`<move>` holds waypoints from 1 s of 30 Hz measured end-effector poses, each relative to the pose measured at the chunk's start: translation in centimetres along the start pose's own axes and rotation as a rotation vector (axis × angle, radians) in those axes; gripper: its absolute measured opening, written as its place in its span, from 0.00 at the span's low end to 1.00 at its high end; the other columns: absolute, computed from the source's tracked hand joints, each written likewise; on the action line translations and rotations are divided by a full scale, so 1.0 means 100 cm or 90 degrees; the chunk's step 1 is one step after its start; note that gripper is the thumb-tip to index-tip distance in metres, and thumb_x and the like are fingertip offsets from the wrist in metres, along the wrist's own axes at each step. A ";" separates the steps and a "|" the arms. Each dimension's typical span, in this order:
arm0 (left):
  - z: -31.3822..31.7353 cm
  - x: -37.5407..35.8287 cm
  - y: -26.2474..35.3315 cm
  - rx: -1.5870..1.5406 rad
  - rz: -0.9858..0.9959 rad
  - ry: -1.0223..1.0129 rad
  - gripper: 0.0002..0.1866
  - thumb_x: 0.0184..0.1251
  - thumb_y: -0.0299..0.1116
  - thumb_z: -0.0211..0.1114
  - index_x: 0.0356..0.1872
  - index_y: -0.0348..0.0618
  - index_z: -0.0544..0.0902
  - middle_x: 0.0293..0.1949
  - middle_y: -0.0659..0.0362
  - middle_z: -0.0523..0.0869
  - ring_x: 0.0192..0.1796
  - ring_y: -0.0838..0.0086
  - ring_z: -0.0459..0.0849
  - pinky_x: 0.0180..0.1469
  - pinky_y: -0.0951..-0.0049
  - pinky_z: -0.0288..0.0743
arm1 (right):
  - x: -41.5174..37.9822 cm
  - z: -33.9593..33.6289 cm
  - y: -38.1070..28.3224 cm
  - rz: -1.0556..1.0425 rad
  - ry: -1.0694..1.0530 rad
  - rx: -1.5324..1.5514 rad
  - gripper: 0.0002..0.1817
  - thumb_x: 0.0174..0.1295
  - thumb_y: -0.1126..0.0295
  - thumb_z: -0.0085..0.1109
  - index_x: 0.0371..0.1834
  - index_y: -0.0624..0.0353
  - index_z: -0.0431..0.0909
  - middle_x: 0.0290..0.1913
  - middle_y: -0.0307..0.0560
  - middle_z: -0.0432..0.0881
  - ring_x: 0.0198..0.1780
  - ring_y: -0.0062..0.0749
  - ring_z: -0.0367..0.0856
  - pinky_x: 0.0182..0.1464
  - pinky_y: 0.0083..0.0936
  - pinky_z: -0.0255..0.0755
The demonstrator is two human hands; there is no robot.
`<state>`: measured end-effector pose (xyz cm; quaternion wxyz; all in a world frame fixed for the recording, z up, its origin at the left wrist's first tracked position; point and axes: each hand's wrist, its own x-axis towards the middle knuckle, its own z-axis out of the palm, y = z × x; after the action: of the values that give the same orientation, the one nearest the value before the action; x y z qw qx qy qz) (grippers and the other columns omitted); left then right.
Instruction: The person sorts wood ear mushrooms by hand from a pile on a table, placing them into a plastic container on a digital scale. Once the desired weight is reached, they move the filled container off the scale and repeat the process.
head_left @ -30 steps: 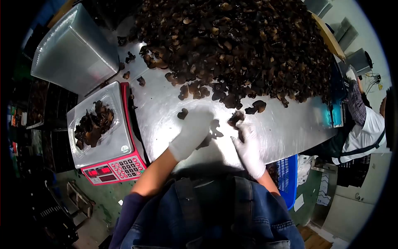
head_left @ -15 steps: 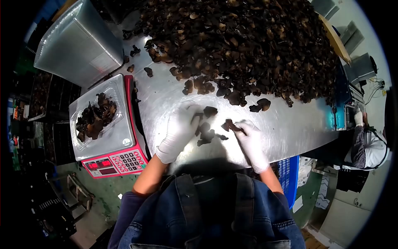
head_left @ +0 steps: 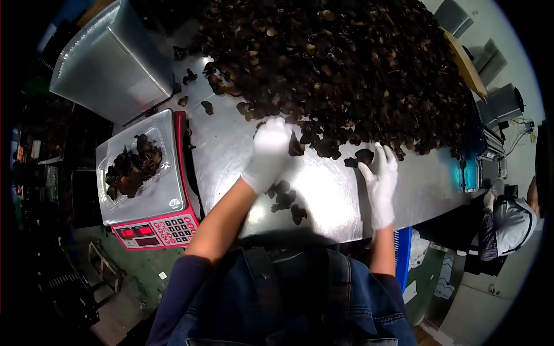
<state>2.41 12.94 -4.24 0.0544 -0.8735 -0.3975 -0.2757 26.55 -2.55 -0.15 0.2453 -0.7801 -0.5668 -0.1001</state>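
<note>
A large heap of dark wood ear mushrooms point(head_left: 346, 69) covers the far part of the metal table. My left hand point(head_left: 271, 151), in a white glove, is at the heap's near edge, its fingers curled round a wood ear mushroom point(head_left: 296, 145) that shows on its right side. Farther right, my gloved right hand point(head_left: 382, 185) has thumb and fingers apart, beside a loose mushroom piece point(head_left: 363, 156) on the table. Between me and the heap lie several loose pieces point(head_left: 283, 199). At left, a clear tray point(head_left: 167, 151) of mushrooms rests on a red scale point(head_left: 156, 229).
A stack of clear plastic trays point(head_left: 115, 69) stands at the table's far left. A blue basket point(head_left: 402, 251) sits below the near edge at right. Another person point(head_left: 508, 222) works at the far right, by a teal-lit machine point(head_left: 473, 167).
My left hand has moved away from me to the heap. My right hand has let go of its mushroom piece and moved right and forward to another.
</note>
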 end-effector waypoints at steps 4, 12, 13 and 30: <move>-0.061 -0.018 0.016 -0.181 -0.105 -0.268 0.05 0.57 0.29 0.67 0.35 0.44 0.83 0.38 0.57 0.80 0.42 0.61 0.81 0.45 0.61 0.78 | -0.012 0.012 -0.023 -0.080 -0.153 0.020 0.24 0.53 0.63 0.74 0.54 0.53 0.83 0.54 0.54 0.82 0.56 0.48 0.79 0.59 0.36 0.72; -0.062 -0.029 0.018 -0.240 -0.103 -0.057 0.10 0.58 0.30 0.68 0.42 0.48 0.86 0.46 0.60 0.84 0.46 0.60 0.83 0.49 0.61 0.78 | 0.021 0.029 -0.054 -0.047 -0.095 0.239 0.21 0.55 0.70 0.70 0.54 0.56 0.83 0.48 0.50 0.84 0.51 0.46 0.81 0.54 0.37 0.75; -0.051 -0.014 0.014 -0.201 -0.115 -0.063 0.11 0.58 0.31 0.68 0.43 0.46 0.86 0.45 0.58 0.83 0.46 0.60 0.83 0.49 0.61 0.78 | 0.024 0.040 -0.060 -0.069 -0.097 0.196 0.20 0.56 0.70 0.69 0.54 0.56 0.83 0.48 0.51 0.84 0.51 0.46 0.81 0.54 0.37 0.75; -0.081 -0.053 0.023 -0.286 -0.050 -0.212 0.19 0.55 0.32 0.70 0.49 0.45 0.83 0.53 0.54 0.82 0.57 0.56 0.78 0.56 0.57 0.73 | 0.019 0.019 -0.019 -0.006 -0.071 0.225 0.12 0.58 0.73 0.67 0.46 0.54 0.87 0.45 0.48 0.86 0.47 0.47 0.84 0.54 0.34 0.77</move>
<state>-2.31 5.31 0.06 -0.2172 -0.8810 -0.3633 -0.2113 25.22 0.41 -0.43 0.3464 -0.7263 -0.5921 0.0429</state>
